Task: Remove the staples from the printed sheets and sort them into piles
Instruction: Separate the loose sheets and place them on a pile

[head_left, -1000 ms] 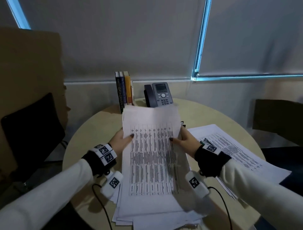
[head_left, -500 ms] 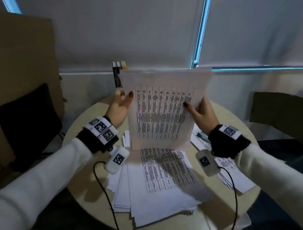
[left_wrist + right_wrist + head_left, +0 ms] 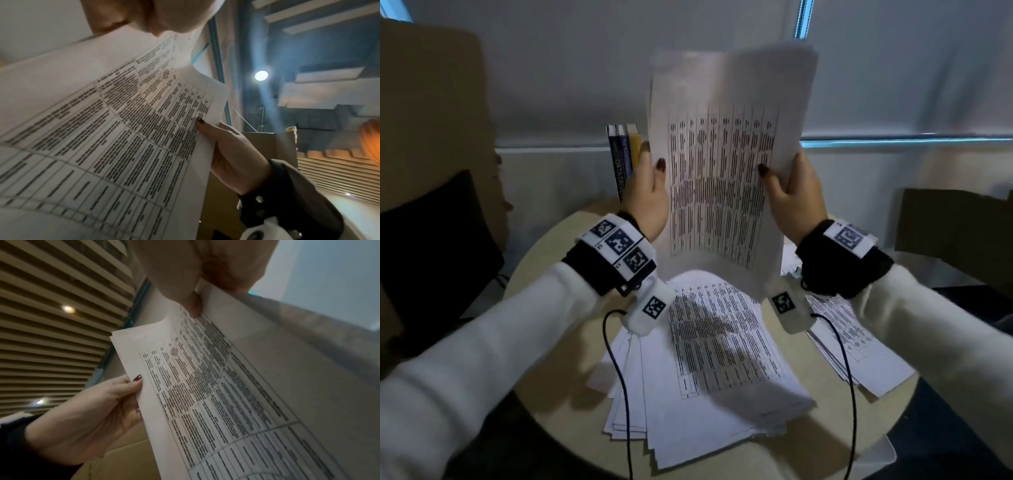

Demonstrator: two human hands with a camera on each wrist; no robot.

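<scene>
I hold a set of printed sheets [image 3: 726, 164] upright above the round table, its tables of text facing me. My left hand [image 3: 650, 192] pinches its left edge, thumb on the front. My right hand [image 3: 791, 195] pinches the right edge the same way. The left wrist view shows the printed sheets [image 3: 127, 138] with the right hand [image 3: 228, 155] on the far edge. The right wrist view shows the printed sheets [image 3: 236, 394] with the left hand [image 3: 98, 415] on the far edge. No staple shows in any view. Below lies a fanned pile of printed sheets [image 3: 709, 377].
A second pile of sheets [image 3: 859, 349] lies at the right of the round table [image 3: 544, 260]. Three books [image 3: 623, 154] stand at the back, partly behind my left hand. A dark chair [image 3: 431, 246] stands to the left, and brown cardboard [image 3: 955, 226] sits to the right.
Both hands have lifted the top set of sheets off the pile, from lying on the table to upright in front of me. It now hides the desk phone.
</scene>
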